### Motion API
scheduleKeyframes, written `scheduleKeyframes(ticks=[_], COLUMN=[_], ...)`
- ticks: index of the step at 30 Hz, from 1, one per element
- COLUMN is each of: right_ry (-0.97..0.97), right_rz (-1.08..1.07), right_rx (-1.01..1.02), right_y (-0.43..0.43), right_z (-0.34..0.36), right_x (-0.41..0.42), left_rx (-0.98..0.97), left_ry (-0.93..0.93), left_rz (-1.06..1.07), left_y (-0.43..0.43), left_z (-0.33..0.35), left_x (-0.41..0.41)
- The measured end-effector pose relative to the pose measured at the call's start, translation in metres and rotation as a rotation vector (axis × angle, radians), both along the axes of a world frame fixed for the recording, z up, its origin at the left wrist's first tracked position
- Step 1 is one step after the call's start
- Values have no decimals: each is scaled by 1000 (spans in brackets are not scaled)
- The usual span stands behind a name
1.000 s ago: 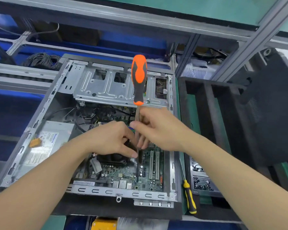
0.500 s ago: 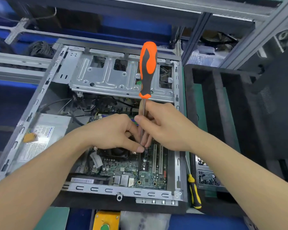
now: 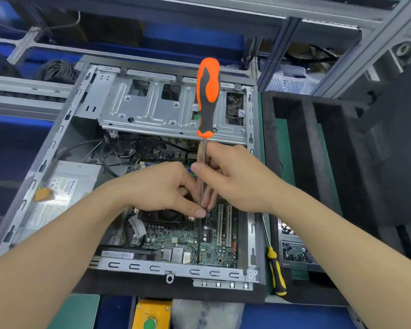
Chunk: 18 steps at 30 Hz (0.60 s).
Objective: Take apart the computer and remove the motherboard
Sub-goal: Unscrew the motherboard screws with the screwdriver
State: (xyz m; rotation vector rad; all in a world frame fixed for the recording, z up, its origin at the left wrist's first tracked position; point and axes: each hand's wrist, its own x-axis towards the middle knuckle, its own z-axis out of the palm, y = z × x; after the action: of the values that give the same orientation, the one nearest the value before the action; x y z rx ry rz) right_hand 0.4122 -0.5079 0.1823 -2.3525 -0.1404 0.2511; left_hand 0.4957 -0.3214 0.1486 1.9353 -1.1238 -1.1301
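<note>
Inside the open computer case (image 3: 57,138) lies the motherboard (image 3: 176,236), beside the power supply (image 3: 67,186). Both the left hand (image 3: 161,186) and the right hand (image 3: 235,179) pinch the shaft of the upright orange screwdriver (image 3: 208,96).

Pretty even, bright overhead light with only soft shadows under the hands inside the computer case (image 3: 57,148), mild glare on the silver drive cage (image 3: 152,108), wide-angle bending on the frame rails at the edges, and the left side label and corners look smeary and soft
</note>
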Motion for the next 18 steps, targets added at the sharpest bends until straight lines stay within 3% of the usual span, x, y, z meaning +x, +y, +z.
scheduleKeyframes(ticks=[7,18], right_ry=[91,-66], right_rz=[-45,-166], right_rx=[220,299], right_y=[-9,-37], right_z=[7,73], right_x=[3,12], left_rx=[64,143], left_ry=[5,-136], left_rz=[-80,-69], left_y=[1,0], left_z=[0,3], left_x=[3,-11])
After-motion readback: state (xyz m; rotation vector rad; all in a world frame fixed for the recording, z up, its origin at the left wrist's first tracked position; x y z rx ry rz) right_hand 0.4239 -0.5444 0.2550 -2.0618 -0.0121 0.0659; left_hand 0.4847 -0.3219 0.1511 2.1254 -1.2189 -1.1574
